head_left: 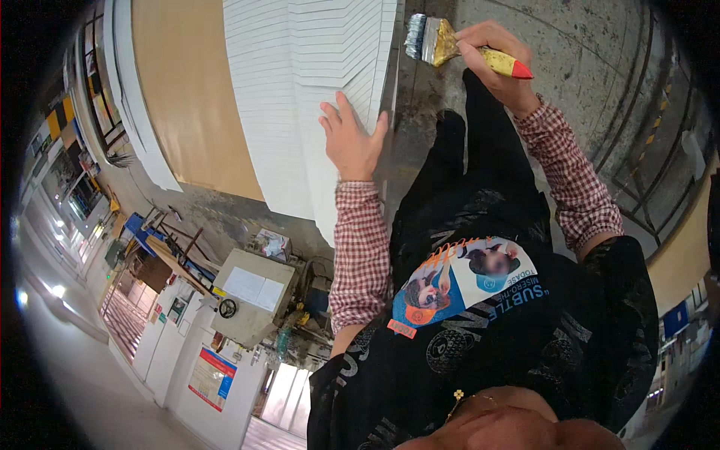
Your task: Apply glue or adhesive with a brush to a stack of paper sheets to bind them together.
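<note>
My right hand (pixel 498 61) is closed round the yellow, red-tipped handle of a wide paintbrush (pixel 444 41). The brush lies level above the grey floor, its dark bristles pointing left with whitish stuff on them. To the left, my left hand (pixel 352 140) rests with fingers spread on a stack of white sheets (pixel 281 112). The sheets are fanned out, so their edges show as many thin stepped lines. Both forearms wear red-and-white checked sleeves.
Left of the sheets lies a broad brown board or sheet (pixel 191 97), with a white strip (pixel 127 90) beyond it. A grey-green machine (pixel 251 292) with a black handwheel (pixel 227 307) stands lower left. Concrete floor (pixel 570 45) with a yellow-black line stretches to the right.
</note>
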`<state>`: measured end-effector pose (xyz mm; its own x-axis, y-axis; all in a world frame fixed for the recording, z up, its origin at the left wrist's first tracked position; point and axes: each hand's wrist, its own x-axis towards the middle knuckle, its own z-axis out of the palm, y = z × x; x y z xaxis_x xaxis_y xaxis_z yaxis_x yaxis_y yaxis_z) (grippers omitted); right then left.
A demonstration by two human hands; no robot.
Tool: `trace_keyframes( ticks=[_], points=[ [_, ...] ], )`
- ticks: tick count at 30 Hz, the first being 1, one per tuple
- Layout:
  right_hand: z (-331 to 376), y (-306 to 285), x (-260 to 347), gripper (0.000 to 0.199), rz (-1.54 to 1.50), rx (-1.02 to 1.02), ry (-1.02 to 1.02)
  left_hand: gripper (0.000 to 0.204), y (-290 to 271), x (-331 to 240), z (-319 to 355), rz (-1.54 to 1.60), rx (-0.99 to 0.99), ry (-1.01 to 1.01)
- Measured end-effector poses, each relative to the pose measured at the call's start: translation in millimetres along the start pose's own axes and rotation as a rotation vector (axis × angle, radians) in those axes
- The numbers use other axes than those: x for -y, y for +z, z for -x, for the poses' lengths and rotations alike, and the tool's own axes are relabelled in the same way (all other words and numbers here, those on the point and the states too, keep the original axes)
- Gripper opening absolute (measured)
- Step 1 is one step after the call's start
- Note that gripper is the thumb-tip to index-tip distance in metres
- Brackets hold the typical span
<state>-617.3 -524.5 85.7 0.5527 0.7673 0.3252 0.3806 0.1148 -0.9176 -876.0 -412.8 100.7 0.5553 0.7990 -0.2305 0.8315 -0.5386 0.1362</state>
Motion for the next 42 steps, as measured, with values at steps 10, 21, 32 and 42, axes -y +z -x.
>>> trace_keyframes(
  ticks=[10,21,32,42],
  points=[
    [-26.5,14.3,-19.0,0.007,-0.071,-0.021,0.051,0.070,-39.2,-1.7,-34.8,0.198,0.157,0.030],
    [-21.9,15.1,-23.9,0.007,-0.121,0.025,0.000,0.071,-28.8,-9.3,-37.9,0.097,0.126,0.040],
    [-0.9,2.6,9.0,0.008,0.033,0.071,0.061,0.106,45.6,-17.7,-12.0,-0.017,-0.236,-0.017],
    [-5.5,4.1,-2.0,0.005,0.025,0.046,-0.017,0.084,-7.7,5.5,2.5,0.071,0.041,0.012]
  ],
)
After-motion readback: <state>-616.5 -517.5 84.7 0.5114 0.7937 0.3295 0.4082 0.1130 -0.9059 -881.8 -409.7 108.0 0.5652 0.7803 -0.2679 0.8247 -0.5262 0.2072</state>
